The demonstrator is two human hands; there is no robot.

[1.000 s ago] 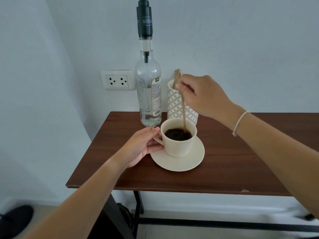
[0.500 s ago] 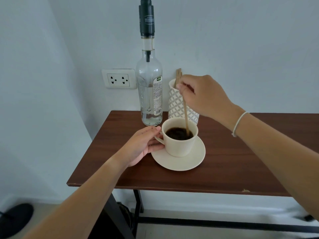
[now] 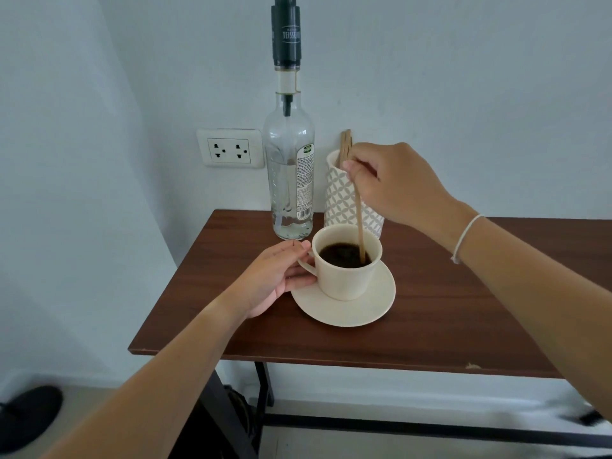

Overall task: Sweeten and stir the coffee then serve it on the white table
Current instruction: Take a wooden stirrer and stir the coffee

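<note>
A cream cup [image 3: 344,279] of black coffee stands on a cream saucer [image 3: 371,309] on the dark wooden table [image 3: 463,313]. My left hand [image 3: 275,279] rests against the cup's handle, fingers curled around it. Above and behind the cup, my right hand [image 3: 397,183] pinches a thin wooden stir stick [image 3: 359,223], whose lower end dips into the coffee at the right side of the cup.
A tall glass syrup bottle [image 3: 291,173] with a black pump stands behind the cup against the wall. Beside it is a patterned white holder [image 3: 341,197] with more wooden sticks. A wall socket [image 3: 230,149] is to the left. The table's front edge lies close below the saucer.
The stick's lower end has swung from the middle of the coffee to the right side of the cup. My left hand has stayed on the handle.
</note>
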